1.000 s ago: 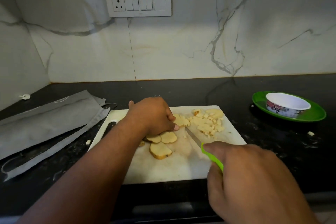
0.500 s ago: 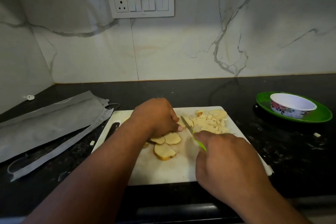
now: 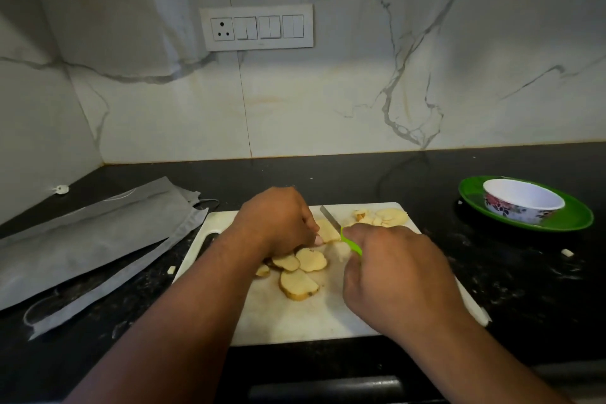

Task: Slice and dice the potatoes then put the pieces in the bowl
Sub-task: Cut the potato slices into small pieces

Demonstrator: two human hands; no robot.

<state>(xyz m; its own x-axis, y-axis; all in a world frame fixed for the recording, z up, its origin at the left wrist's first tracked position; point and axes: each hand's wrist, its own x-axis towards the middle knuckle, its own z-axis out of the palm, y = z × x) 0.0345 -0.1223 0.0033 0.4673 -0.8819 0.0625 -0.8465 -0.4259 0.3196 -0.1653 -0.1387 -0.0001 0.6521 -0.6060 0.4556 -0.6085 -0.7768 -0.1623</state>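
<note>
On the white cutting board point(image 3: 295, 321), my left hand point(image 3: 275, 220) presses its curled fingers down on a potato slice point(image 3: 328, 230). My right hand point(image 3: 393, 275) grips the green handle of a knife point(image 3: 351, 241); its blade point(image 3: 329, 216) lies along the right side of that slice. Three more round potato slices point(image 3: 296, 284) sit just in front of my left hand. Diced potato pieces point(image 3: 382, 217) are heaped at the board's far right corner, partly hidden by my right hand. The white floral bowl point(image 3: 521, 205) looks empty and stands on a green plate point(image 3: 577, 218) at the right.
Grey plastic pouches point(image 3: 91, 239) lie on the black counter to the left of the board. Stray potato bits point(image 3: 566, 252) sit on the counter right and left of the board. A marble wall with a switch panel point(image 3: 257, 27) rises behind.
My right hand has moved forward and left with the knife, bringing the blade from the board's middle up against the slice under my left hand. The left hand has stayed put.
</note>
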